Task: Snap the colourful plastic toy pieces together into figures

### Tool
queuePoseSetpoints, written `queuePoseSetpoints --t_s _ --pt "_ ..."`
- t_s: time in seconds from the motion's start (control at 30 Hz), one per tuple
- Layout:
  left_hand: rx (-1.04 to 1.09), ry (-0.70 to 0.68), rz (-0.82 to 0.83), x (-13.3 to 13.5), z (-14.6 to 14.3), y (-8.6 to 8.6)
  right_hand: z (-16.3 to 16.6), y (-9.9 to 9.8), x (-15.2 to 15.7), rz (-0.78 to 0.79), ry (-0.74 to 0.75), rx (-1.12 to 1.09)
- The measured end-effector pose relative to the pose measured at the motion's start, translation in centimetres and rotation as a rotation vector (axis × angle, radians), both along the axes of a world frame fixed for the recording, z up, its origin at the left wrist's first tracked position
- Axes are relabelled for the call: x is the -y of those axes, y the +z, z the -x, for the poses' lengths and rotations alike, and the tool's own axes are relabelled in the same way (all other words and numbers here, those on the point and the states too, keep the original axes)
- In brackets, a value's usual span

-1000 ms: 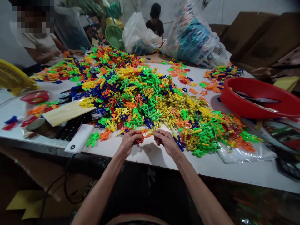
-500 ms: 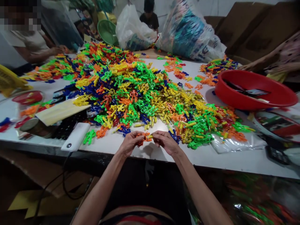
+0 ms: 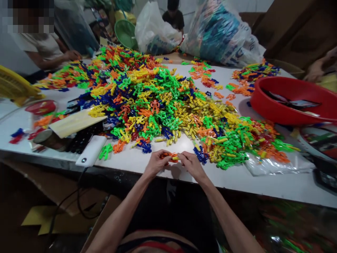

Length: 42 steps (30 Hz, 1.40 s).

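Observation:
My left hand (image 3: 156,163) and my right hand (image 3: 191,163) meet over the near edge of the white table (image 3: 168,172). Between their fingertips sits a small orange plastic toy piece (image 3: 170,156) with a little yellow peg (image 3: 176,158) at its right end. My left fingers pinch the orange piece; my right fingers pinch the yellow peg. Just beyond my hands spreads a big heap of small plastic toy figures (image 3: 158,102) in green, yellow, orange, blue and red, with many yellow pegs mixed in.
A red basin (image 3: 289,105) stands at the right, a white power bank (image 3: 91,151) and dark keyboard at the left. Large plastic bags (image 3: 221,35) stand at the far edge. Other people sit far left, at the back and far right.
My hands stayed together on the orange piece and the peg, drawing slightly closer. The camera shifted a little; the person's hand at far right pulled back.

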<state>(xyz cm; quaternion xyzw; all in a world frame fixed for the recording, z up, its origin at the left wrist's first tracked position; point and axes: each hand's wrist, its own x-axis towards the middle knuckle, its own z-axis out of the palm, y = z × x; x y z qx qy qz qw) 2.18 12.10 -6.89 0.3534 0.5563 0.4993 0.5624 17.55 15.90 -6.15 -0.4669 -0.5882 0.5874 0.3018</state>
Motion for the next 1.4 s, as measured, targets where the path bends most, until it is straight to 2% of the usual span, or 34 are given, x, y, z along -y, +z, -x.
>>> queuePoseSetpoints --t_s 0.1,0.17,0.23,0.3,0.33,0.37,0.4,0.43,0.5,0.57,0.63,0.67,0.77,0.83,0.87,0.93,1.03,1.1,1.2,1.4 --pt "-0.118 -0.074 -0.080 -0.2 -0.3 -0.1 -2.7 0.0 -1.3 0.014 -0.053 0.022" --pt "-0.370 -0.070 -0.164 0.0 0.9 0.4 -6.2 0.7 -3.3 -0.082 -0.235 0.050" --pt "-0.780 -0.027 -0.230 0.5 3.1 1.1 -9.9 2.0 -5.8 -0.301 -0.540 0.170" --pt "-1.203 -0.023 -0.246 1.0 5.6 1.6 -12.5 3.3 -8.0 -0.586 -0.822 0.476" --pt "-1.363 -0.047 -0.235 1.1 6.6 1.7 -12.8 3.8 -8.7 -0.702 -0.903 0.626" --pt "-1.481 -0.081 -0.222 1.1 7.5 1.7 -12.3 4.1 -9.1 -0.778 -0.920 0.734" --pt "-1.560 -0.117 -0.211 1.0 8.0 1.6 -11.1 4.1 -9.2 -0.807 -0.867 0.778" --pt "-1.610 -0.153 -0.207 0.7 8.3 1.4 -9.1 3.9 -9.0 -0.804 -0.750 0.762" --pt "-1.653 -0.219 -0.216 0.2 8.1 1.1 -3.5 2.9 -8.0 -0.727 -0.357 0.660" --pt "-1.657 -0.253 -0.233 -0.1 7.3 0.8 2.6 1.6 -6.6 -0.713 0.026 0.658" --pt "-1.618 -0.229 -0.250 0.2 6.6 0.6 7.6 0.7 -5.4 -0.719 0.276 0.769" --pt "-1.571 -0.188 -0.255 0.4 6.4 0.5 9.2 0.5 -5.1 -0.720 0.340 0.826" --pt "-1.277 0.083 -0.235 1.4 6.3 0.2 11.1 0.4 -5.1 -0.680 0.366 0.896" --pt "-0.911 0.313 -0.184 1.6 6.3 0.3 10.3 0.6 -5.6 -0.643 0.319 0.862" --pt "-0.683 0.401 -0.144 1.6 6.4 0.4 9.7 0.7 -5.8 -0.612 0.288 0.809" --pt "-0.226 0.480 -0.052 1.2 6.2 0.8 8.0 0.8 -5.6 -0.484 0.231 0.600" --pt "0.216 0.494 0.066 0.4 5.6 1.4 5.8 0.5 -4.1 -0.131 0.215 0.163" --pt "0.353 0.524 0.106 -0.2 5.0 1.6 4.8 0.0 -2.8 0.050 0.184 -0.045" --pt "0.438 0.526 0.140 -0.5 4.0 1.6 4.1 -0.4 -1.2 0.188 0.086 -0.209" --pt "0.497 0.463 0.139 -0.4 2.3 1.5 3.8 0.3 -0.7 0.280 0.063 -0.381"
